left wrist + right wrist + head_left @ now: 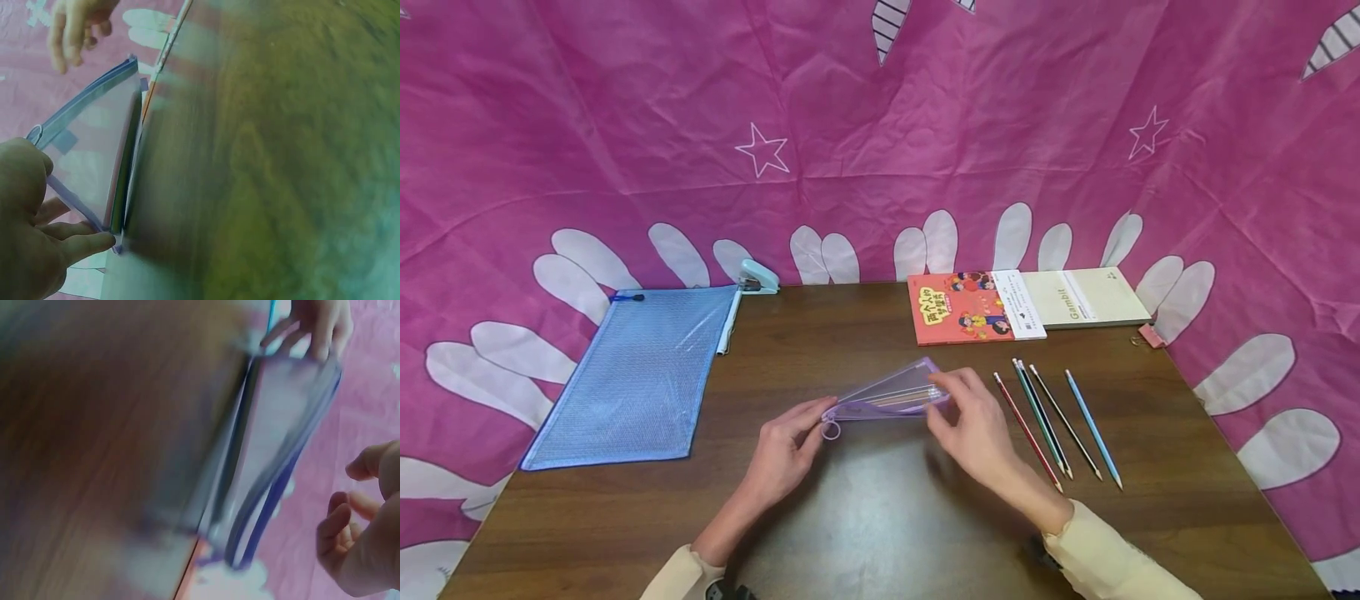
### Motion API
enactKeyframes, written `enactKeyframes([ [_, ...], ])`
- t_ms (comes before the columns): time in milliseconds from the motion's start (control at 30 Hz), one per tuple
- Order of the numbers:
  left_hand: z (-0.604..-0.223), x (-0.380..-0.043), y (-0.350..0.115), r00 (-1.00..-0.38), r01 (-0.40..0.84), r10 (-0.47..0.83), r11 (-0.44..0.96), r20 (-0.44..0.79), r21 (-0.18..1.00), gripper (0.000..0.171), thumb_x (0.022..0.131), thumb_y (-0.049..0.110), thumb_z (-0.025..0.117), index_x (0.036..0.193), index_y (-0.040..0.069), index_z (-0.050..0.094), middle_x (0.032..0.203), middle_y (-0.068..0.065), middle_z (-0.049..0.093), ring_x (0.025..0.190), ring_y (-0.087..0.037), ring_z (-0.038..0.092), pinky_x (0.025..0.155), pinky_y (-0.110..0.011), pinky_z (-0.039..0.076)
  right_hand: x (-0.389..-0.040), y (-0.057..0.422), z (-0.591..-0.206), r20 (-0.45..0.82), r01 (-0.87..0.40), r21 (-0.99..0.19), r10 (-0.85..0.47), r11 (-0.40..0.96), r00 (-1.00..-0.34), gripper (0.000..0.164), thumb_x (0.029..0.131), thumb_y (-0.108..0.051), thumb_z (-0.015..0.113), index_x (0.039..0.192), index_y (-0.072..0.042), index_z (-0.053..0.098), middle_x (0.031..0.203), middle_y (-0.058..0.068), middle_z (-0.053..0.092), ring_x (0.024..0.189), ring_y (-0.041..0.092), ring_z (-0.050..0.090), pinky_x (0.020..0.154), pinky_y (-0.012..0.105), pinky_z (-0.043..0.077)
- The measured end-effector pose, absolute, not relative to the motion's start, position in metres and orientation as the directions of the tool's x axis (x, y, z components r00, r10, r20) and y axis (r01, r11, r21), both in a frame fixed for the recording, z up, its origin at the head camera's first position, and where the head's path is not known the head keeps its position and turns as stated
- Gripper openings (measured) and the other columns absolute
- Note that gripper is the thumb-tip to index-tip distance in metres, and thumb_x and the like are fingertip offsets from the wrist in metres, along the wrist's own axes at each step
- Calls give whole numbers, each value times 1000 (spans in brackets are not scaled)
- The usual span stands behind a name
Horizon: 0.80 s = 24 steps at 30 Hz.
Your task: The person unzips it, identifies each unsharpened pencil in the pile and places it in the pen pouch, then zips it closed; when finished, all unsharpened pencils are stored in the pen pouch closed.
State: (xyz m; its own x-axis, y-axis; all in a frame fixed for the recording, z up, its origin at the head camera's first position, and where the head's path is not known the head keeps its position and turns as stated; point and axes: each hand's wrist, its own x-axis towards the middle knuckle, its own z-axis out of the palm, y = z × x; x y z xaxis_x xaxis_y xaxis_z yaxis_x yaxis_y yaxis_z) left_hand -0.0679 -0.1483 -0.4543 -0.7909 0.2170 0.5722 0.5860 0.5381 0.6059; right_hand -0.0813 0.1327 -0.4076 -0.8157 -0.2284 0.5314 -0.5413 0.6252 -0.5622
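A see-through purple zip pencil case [880,408] is held above the middle of the table, with several pencils [128,162] lying inside. My left hand [786,450] pinches its left end, near the round zipper pull [831,430]. At the other end is my right hand [976,425], its fingers loosely bent and empty. Both wrist views show a gap between that hand and the case. The zipped edge gapes apart in the right wrist view. To the right of the right hand, several loose pencils [1093,427] lie on the table.
A blue mesh zip bag [632,375] lies at the left, with a white pen-like stick [728,323] and a light-blue stapler [758,277] by it. At the back right are a red book [951,308], a cream notebook [1078,296] and a pink binder clip [1151,336].
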Motion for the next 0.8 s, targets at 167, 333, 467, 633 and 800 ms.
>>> enactKeyframes([
  [167,-454,-68,-148,-788,588,203,532,582,609,37,85,-8,71,120,1,72,115,-12,71,99,-24,69,80,-19,51,-71,97,-410,649,-717,-397,-376,573,-661,38,77,-9,83,112,-6,68,99,6,63,66,10,57,56,24,48],
  [333,-455,-69,-148,-773,600,188,527,605,602,38,83,-11,71,119,0,72,114,-15,70,99,-28,69,81,-19,51,-63,63,-412,677,-780,-248,-473,575,-564,42,79,-17,83,116,-7,67,102,6,61,74,15,63,57,28,53],
  [467,-456,-69,-146,-767,607,190,527,613,595,39,82,-12,72,119,0,72,115,-18,69,102,-31,69,84,-24,51,-61,46,-416,697,-772,-133,-495,622,-519,41,77,-19,84,113,-8,68,103,6,61,85,18,65,61,32,56],
  [633,-457,-68,-145,-773,598,180,530,609,601,39,82,-13,73,118,-1,72,116,-18,69,103,-31,68,85,-25,51,-64,38,-421,726,-757,-29,-506,653,-465,39,76,-19,84,110,-8,70,100,6,61,86,19,63,61,30,55],
  [800,-458,-68,-146,-778,590,176,535,604,604,38,82,-11,73,118,0,73,117,-17,69,104,-31,68,87,-22,49,-67,37,-424,749,-768,4,-510,641,-422,35,78,-18,82,109,-8,71,98,6,61,83,19,62,59,30,54],
])
